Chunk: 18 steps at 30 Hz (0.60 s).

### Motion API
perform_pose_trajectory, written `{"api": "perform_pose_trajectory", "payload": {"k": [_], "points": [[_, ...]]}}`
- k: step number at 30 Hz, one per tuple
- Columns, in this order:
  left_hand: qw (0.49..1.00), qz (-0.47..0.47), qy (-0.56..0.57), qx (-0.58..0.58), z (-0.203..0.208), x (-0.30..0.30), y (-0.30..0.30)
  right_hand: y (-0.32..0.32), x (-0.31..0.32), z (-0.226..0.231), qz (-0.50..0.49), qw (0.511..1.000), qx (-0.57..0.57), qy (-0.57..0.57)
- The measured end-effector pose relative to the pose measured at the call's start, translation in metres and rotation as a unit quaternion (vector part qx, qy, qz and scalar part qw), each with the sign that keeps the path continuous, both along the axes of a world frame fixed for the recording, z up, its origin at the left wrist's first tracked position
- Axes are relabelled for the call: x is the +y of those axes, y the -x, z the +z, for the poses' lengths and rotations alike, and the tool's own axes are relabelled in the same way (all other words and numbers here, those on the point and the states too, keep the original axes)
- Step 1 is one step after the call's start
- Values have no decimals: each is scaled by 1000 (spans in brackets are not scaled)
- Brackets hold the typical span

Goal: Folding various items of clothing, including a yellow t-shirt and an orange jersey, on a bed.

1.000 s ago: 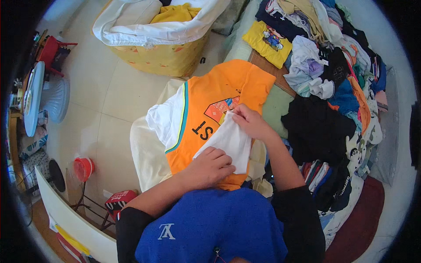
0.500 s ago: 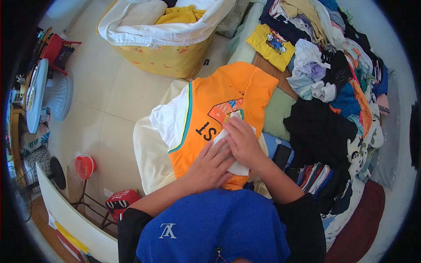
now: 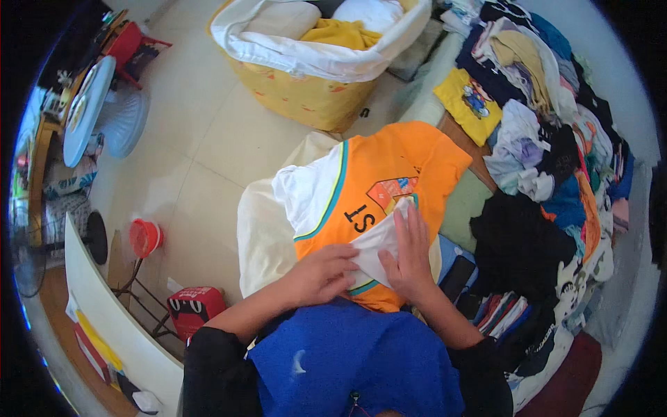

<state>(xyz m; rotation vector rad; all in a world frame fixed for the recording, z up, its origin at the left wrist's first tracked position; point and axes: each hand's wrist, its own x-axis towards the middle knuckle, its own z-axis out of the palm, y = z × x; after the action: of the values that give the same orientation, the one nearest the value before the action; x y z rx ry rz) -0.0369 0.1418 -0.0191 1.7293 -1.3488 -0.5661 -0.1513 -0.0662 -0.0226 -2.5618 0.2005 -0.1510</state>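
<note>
An orange shirt (image 3: 431, 149) with a white part and teal-yellow trim lies spread over my lap, printed with dark letters and a red patch. Its white sleeve-like flap (image 3: 375, 247) is folded over the orange front. My right hand (image 3: 410, 260) rests flat on this flap, fingers stretched and thumb apart. At the flap's left edge, my left hand (image 3: 323, 274) touches the cloth with loosely bent, parted fingers. Cream cloth (image 3: 260, 222) spreads beneath the shirt.
A yellow fabric basket (image 3: 299, 97) with a white lining holds clothes and pillows ahead. Along the right lies a long heap of clothes (image 3: 521, 236), with a folded yellow shirt (image 3: 465, 104) and a dark phone (image 3: 457, 278). A white board (image 3: 111, 313) and a red bucket (image 3: 144, 238) stand left.
My left hand has drawn back left from my right hand, uncovering more of the white flap. My right hand now lies flatter, fingers pointing ahead. The whole view has shifted.
</note>
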Motion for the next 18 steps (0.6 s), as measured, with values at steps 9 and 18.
{"api": "perform_pose_trajectory", "payload": {"k": [9,18], "points": [[662,464,-78,583,-44,38,-68,6,20,-2,21,997,68,29],[569,340,49,747,-67,14,-110,-27,32,37,102,991,42,82]]}}
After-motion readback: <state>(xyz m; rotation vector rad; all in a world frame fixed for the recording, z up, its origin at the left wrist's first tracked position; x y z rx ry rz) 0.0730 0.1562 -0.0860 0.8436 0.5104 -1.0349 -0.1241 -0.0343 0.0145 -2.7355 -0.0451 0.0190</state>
